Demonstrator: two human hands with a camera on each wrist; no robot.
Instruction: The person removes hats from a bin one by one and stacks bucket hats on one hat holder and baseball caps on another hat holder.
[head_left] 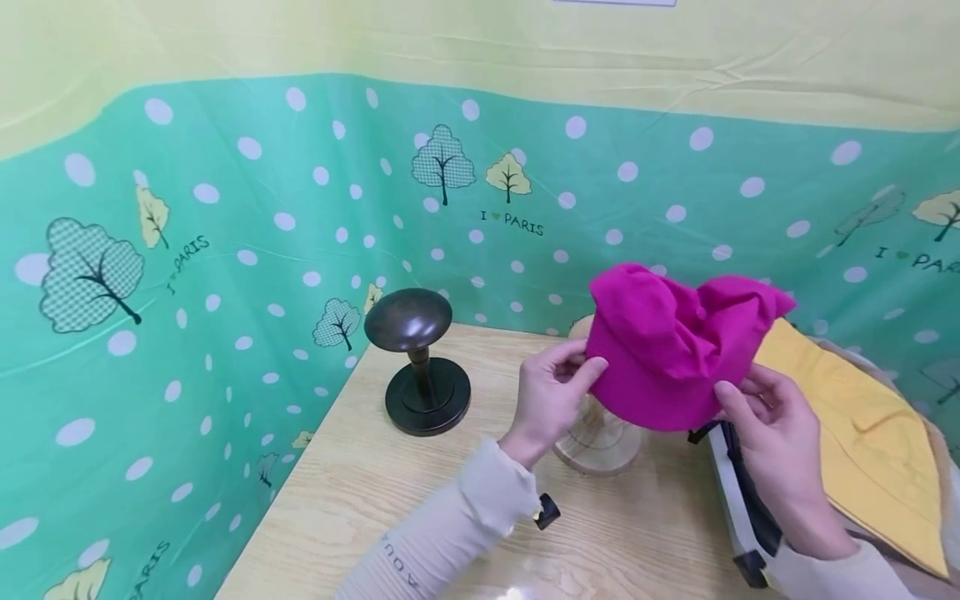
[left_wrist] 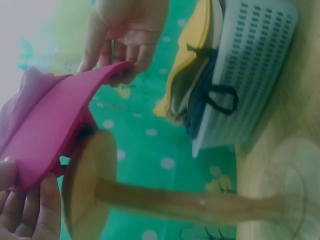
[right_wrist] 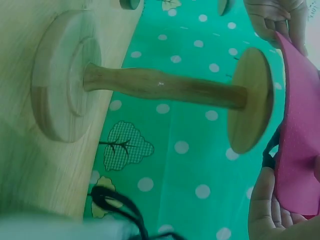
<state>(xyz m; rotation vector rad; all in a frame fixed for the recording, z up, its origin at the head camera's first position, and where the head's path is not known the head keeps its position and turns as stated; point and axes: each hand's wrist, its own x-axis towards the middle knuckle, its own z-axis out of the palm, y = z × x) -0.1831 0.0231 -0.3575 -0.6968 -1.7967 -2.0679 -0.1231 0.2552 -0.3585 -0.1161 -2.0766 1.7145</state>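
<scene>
A magenta cap (head_left: pixel 660 350) with a wide brim and a soft, crumpled crown is held up by both hands. My left hand (head_left: pixel 551 396) pinches the brim's left edge between thumb and fingers. At the opposite edge my right hand (head_left: pixel 780 442) grips the brim the same way. Just beneath and behind the cap stands a light wooden hat stand (right_wrist: pixel 165 87), its round top close under the brim in the left wrist view. In the head view the cap hides most of that stand.
A dark brown hat stand (head_left: pixel 420 358) stands to the left on the wooden table (head_left: pixel 337 500). At the right is a pale perforated basket (left_wrist: pixel 250 65) with a yellow hat (head_left: pixel 862 433) and darker fabric items. A green dotted curtain (head_left: pixel 247 208) hangs behind.
</scene>
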